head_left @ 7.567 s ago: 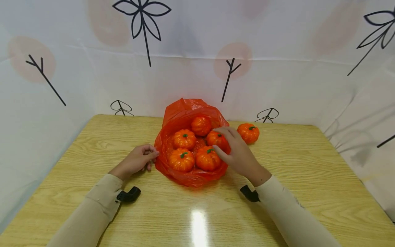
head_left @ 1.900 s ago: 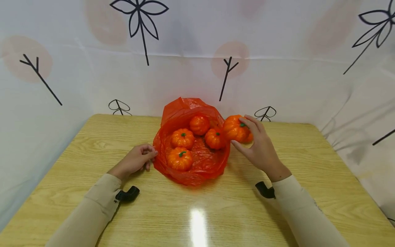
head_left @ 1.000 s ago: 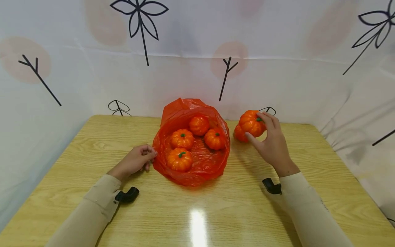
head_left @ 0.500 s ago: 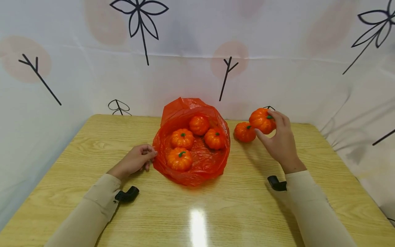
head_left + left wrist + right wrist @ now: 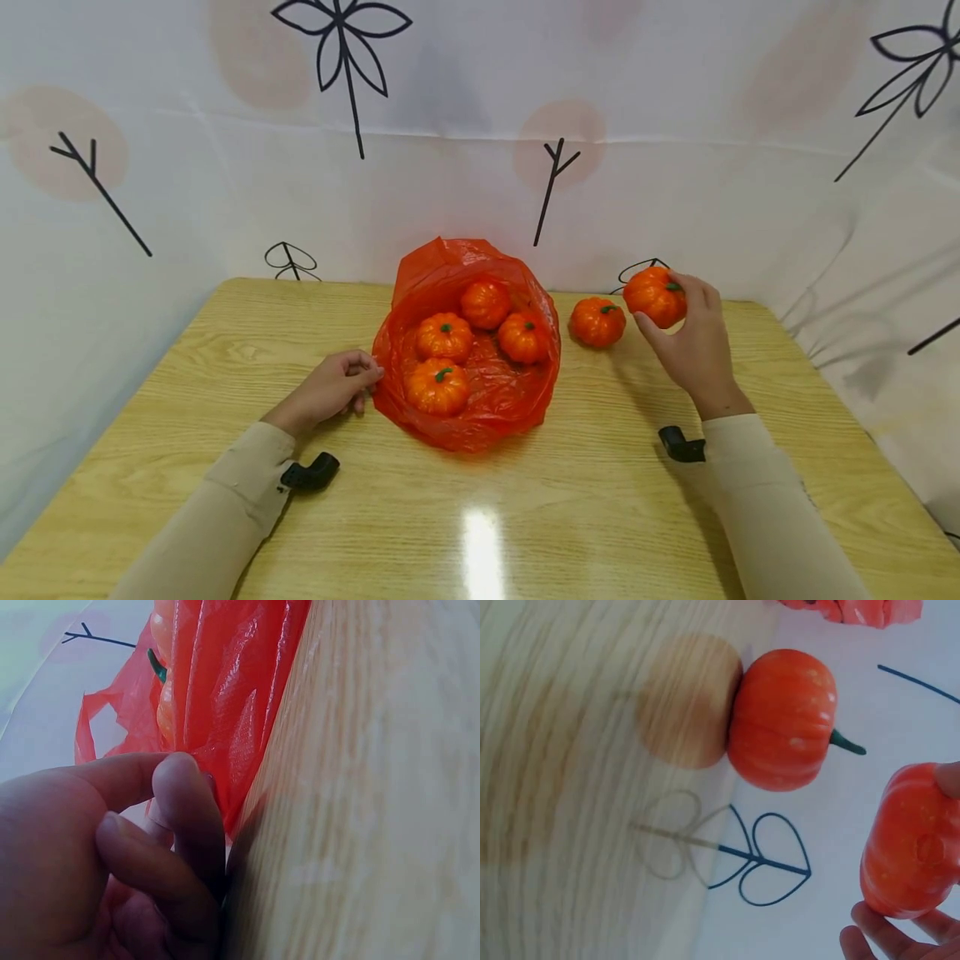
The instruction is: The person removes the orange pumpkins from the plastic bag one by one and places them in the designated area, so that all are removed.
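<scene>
In the head view a red plastic bag (image 5: pixel 468 429) stands wide-mouthed at the table's middle with several small orange pumpkins (image 5: pixel 437 387) inside. My left hand (image 5: pixel 333 387) pinches the bag's left rim between thumb and fingertip; the left wrist view shows the bag's red film (image 5: pixel 232 705) at those fingertips. To the right of the bag, my right hand (image 5: pixel 693 346) holds a pumpkin (image 5: pixel 654 297) with a green stem, thumb on one side and fingers on the other, raised above the table. Another pumpkin (image 5: pixel 597 322) sits on the table between the bag and this hand.
The wooden table (image 5: pixel 420 525) reaches back to a white cloth backdrop (image 5: pixel 450 192) printed with leaves and twigs. Black wrist-worn pieces (image 5: pixel 311 472) stick out by both sleeves.
One pumpkin from the bag's front right has been lifted out in my right hand and carried right, past the pumpkin on the table. My left hand stays at the rim.
</scene>
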`<state>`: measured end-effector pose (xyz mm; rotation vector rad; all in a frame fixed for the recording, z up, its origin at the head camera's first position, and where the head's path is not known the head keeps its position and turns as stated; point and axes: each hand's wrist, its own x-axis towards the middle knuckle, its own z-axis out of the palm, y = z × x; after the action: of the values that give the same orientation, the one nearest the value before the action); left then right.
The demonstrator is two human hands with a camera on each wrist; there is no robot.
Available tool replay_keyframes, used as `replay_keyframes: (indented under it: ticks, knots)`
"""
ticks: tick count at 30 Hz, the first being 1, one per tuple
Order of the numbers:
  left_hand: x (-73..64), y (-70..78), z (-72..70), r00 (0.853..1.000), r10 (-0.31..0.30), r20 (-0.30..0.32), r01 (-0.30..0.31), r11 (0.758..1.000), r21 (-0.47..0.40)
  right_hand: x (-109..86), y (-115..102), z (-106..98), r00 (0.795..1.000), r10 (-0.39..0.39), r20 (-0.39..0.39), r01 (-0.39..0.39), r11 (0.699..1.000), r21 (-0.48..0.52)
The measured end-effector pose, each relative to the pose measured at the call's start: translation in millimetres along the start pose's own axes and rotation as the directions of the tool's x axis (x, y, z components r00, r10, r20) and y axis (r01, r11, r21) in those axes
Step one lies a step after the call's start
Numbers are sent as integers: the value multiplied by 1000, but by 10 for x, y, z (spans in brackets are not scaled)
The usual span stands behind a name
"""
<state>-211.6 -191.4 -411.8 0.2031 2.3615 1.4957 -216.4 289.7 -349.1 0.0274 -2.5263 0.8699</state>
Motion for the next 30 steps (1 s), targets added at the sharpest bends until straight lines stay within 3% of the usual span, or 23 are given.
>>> replay_keyframes:
  ticks: [20, 30]
  knots:
    - [8, 4, 10, 1000, -5, -4, 5, 1000, -4, 19, 156, 14, 997, 67, 40, -67, 998, -17]
    - [1, 13, 8, 1000, -8, -3, 8, 1000, -6, 21, 235, 8, 987, 107, 121, -103, 994, -43]
